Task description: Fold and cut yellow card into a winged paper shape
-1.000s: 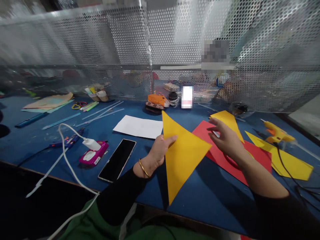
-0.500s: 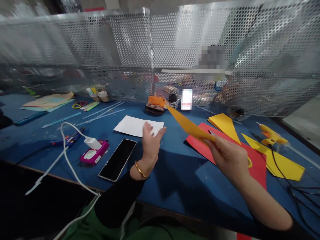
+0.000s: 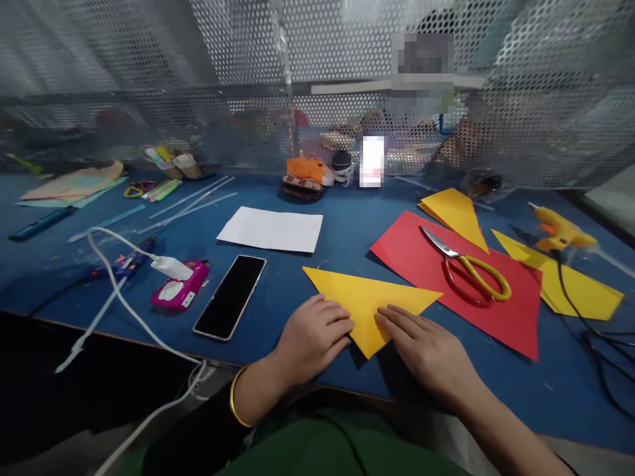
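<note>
On the blue table (image 3: pixel 347 238), marks (image 3: pixel 188 299) on the pink socket (image 3: pixel 199 276) can't be read. Near scissors (image 3: pixel 449 252), yellow paper (image 3: pixel 367 297) is pressed, not gripped, by left hand (image 3: pixel 312 338) and right hand (image 3: pixel 429 347).

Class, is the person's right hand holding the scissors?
No, the right hand touches the yellow triangular paper, while the scissors lie on the red paper.

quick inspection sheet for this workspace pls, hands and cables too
Surface: blue table, a few small specks.
Job's things: yellow triangle on the table, one corner toward the person.
Clutter: scissors on red paper; phone left of the yellow triangle; glue gun at right.
Grip: left hand and right hand both have fingers on the yellow triangle; pinching can't be told.
Cables: white cable runs over the front edge; black cable trails from the glue gun.
Surroundings: perforated metal screen behind the table.
</note>
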### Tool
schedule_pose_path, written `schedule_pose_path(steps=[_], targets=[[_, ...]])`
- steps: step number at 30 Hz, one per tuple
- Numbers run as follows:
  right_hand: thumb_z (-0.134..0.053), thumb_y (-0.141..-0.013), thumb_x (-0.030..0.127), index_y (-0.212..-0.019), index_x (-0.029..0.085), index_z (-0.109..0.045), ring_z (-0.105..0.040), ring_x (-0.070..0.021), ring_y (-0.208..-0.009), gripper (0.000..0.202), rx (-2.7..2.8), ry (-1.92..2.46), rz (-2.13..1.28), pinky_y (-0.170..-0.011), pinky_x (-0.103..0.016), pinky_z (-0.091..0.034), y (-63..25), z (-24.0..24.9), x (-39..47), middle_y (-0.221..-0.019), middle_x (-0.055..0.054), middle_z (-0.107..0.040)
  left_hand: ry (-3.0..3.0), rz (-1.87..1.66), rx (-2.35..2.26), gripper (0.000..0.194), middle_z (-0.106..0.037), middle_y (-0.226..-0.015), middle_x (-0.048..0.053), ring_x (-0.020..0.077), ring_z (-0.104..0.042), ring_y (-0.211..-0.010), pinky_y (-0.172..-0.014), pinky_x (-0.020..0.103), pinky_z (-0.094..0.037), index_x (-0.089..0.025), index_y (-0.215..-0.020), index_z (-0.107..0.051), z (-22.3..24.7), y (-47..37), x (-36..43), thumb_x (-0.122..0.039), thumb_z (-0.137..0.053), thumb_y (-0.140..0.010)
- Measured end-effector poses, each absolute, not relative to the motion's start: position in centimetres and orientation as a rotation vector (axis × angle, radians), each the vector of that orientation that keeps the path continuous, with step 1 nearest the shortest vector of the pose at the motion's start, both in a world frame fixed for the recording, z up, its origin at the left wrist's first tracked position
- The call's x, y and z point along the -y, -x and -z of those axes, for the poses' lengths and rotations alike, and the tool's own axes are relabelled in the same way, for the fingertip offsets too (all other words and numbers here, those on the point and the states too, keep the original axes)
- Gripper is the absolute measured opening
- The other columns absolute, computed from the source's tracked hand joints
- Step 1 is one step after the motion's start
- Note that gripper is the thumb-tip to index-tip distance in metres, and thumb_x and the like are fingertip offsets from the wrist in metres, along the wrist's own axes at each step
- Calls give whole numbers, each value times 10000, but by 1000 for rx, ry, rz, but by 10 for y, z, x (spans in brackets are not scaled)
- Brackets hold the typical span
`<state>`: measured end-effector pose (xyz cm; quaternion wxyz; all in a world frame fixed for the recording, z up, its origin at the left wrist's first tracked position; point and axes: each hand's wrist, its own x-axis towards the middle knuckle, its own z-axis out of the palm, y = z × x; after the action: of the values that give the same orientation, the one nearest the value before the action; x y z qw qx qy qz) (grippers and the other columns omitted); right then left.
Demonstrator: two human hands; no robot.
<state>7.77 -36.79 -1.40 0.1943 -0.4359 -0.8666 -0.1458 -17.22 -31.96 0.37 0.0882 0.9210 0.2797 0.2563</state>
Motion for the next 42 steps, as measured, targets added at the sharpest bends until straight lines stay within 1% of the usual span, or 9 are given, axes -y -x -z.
schedule_pose_path(steps=[8,13,15,18,25,28,33,38,42], targets=[[-469,-991,176,-933,189,-743,-739,-167,-894,280,2166,1336,145,-728,-261,-599,-59,8,377,-970,-52,-775,-2728,-802,-825,218,-754,-878,32,171,-675,-821,-787,325,-524,-175,-885,-714,-6,157,325,-227,-534,-996],[-479,-980,169,-924,212,-742,-733,-149,-866,271,2136,1326,43,-704,-242,-593,-62,7,378,-943,-37,-773,-2413,-851,-981,160,-773,-969,27,184,-705,-928,-872,319,-541,-219,-975,-728,-13,173,312,-344,-630,-953],[-479,-982,169,-926,216,-742,-737,-150,-862,274,2147,1326,79,-683,-238,-590,-64,8,379,-950,-29,-776,-2335,-933,-1375,153,-751,-1087,54,217,-681,-1020,-908,364,-532,-229,-1056,-722,-18,183,294,-246,-626,-937],[-476,-979,144,-955,205,-741,-747,-160,-846,273,2101,1356,226,-689,-251,-591,-65,10,383,-966,-26,-782,-2286,-639,-1719,287,-717,-1125,82,282,-632,-1077,-946,440,-494,-218,-1130,-710,-21,189,265,-170,-694,-847],[-441,-978,127,-965,193,-736,-744,-166,-833,302,2149,1341,281,-645,-258,-582,-65,17,385,-972,-33,-777,-2203,-541,-1769,56,-694,-879,59,247,-631,-893,-807,357,-471,-209,-854,-731,-15,173,233,-251,-738,-818],[-441,-951,84,-1027,176,-724,-740,-190,-874,307,2174,1283,353,-722,-300,-587,-72,20,390,-1017,-63,-773,-2151,-506,-1762,125,-694,-779,28,208,-632,-781,-709,306,-443,-212,-701,-694,-16,174,230,-223,-721,-822],[-449,-906,114,-1139,124,-683,-733,-258,-964,331,2178,1223,379,-803,-380,-588,-93,21,400,-1085,-141,-755,-2062,-615,-1867,120,-701,-728,18,192,-632,-702,-638,284,-414,-209,-728,-694,-32,173,222,-226,-676,-845],[-452,-873,144,-1115,171,-686,-747,-233,-897,337,2235,1131,339,-742,-331,-601,-94,19,396,-1037,-106,-771,-2044,-851,-1961,173,-750,-897,52,216,-677,-867,-775,311,-460,-220,-933,-709,-57,146,180,-304,-559,-949],[-435,-874,124,-1083,178,-687,-742,-210,-885,332,2237,1140,328,-743,-304,-594,-89,21,392,-1019,-96,-773,-2136,-842,-1942,236,-736,-1109,142,287,-653,-1087,-1001,427,-408,-174,-1102,-708,-74,132,133,-143,-598,-896]])
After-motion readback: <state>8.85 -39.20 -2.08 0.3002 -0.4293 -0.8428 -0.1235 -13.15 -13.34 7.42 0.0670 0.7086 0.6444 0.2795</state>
